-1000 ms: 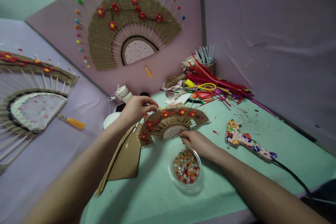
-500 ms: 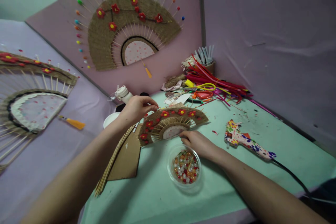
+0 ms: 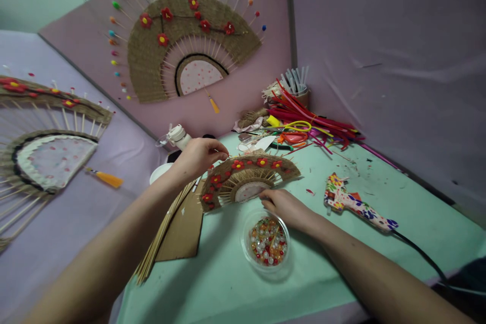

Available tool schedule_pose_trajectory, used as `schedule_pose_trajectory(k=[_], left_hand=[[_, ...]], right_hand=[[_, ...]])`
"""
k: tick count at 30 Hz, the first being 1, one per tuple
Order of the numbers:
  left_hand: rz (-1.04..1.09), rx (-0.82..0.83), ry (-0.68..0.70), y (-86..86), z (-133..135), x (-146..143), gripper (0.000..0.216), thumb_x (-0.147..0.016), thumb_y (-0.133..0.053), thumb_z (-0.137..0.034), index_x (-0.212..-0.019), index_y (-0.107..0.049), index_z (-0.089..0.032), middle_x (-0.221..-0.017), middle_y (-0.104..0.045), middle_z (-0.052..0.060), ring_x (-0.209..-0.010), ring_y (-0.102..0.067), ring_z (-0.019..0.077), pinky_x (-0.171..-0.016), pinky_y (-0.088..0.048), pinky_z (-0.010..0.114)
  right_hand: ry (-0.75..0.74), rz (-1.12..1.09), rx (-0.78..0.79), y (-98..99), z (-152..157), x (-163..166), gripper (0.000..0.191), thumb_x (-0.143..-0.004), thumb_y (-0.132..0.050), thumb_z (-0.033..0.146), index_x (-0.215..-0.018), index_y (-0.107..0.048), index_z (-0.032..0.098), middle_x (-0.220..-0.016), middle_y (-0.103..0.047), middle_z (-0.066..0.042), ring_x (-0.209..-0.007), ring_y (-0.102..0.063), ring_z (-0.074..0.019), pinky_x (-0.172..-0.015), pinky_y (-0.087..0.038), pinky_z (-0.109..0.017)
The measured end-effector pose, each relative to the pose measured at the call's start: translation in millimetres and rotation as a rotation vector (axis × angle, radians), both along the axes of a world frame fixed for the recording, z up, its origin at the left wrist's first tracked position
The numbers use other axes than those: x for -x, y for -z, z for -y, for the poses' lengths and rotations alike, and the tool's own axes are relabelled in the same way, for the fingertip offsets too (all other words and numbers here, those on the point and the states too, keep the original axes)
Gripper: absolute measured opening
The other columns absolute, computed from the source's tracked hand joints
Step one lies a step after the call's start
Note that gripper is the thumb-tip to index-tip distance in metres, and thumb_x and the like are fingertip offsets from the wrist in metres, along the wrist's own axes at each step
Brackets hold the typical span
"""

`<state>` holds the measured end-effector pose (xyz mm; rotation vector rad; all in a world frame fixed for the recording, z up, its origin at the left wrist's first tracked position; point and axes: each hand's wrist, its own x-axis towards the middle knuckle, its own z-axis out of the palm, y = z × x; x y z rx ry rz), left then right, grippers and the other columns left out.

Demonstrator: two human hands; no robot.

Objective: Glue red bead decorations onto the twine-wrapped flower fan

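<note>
A small woven fan (image 3: 248, 167) stands tilted up on the table, with red flowers with yellow centres along its brown band and a pale half-round piece at its base. My left hand (image 3: 203, 156) reaches over its upper left edge, thumb and fingers pinched near the stick tips; what they pinch is too small to make out. At the bottom of the fan, my right hand (image 3: 284, 206) has its fingers closed on the lower edge by the pale piece. Just in front sits a clear round tub of beads (image 3: 268, 243), orange, red and clear.
A flower-patterned glue gun (image 3: 355, 205) lies at right, its cord running off the table's front. Thin sticks (image 3: 163, 233) rest on brown cardboard (image 3: 182, 235) at left. Behind are red pipe cleaners (image 3: 304, 111), scissors (image 3: 296, 136) and a white bottle (image 3: 178, 136). Larger fans (image 3: 152, 61) hang on the panels.
</note>
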<state>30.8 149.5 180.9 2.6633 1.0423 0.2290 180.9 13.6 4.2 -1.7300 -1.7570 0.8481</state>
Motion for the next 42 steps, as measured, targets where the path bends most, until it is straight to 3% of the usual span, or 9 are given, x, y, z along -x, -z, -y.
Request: schedule_pose_trajectory(k=[20, 42], left_hand=[[0.051, 0.077, 0.026, -1.4, 1.3, 5.8, 0.024, -0.077, -0.063, -0.039, -0.086, -0.071, -0.017, -0.086, -0.074, 0.006, -0.078, -0.066, 0.0171, -0.075, -0.050, 0.029], [-0.025, -0.072, 0.035, -0.9, 0.9, 1.5, 0.018, -0.079, -0.059, -0.031, -0.080, -0.073, -0.021, -0.080, -0.075, 0.002, -0.073, -0.066, 0.0160, -0.069, -0.046, 0.025]], right_hand=[[0.007, -0.020, 0.012, -3.5, 2.5, -0.3, 0.030, -0.089, -0.048, 0.021, -0.108, -0.070, 0.015, -0.108, -0.072, -0.011, -0.099, -0.066, -0.0215, -0.083, -0.043, -0.025], [0.007, -0.004, 0.004, 0.3, 1.2, -0.3, 0.029, -0.088, -0.048, 0.021, -0.106, -0.070, 0.016, -0.106, -0.072, -0.011, -0.097, -0.066, -0.0206, -0.081, -0.042, -0.025]])
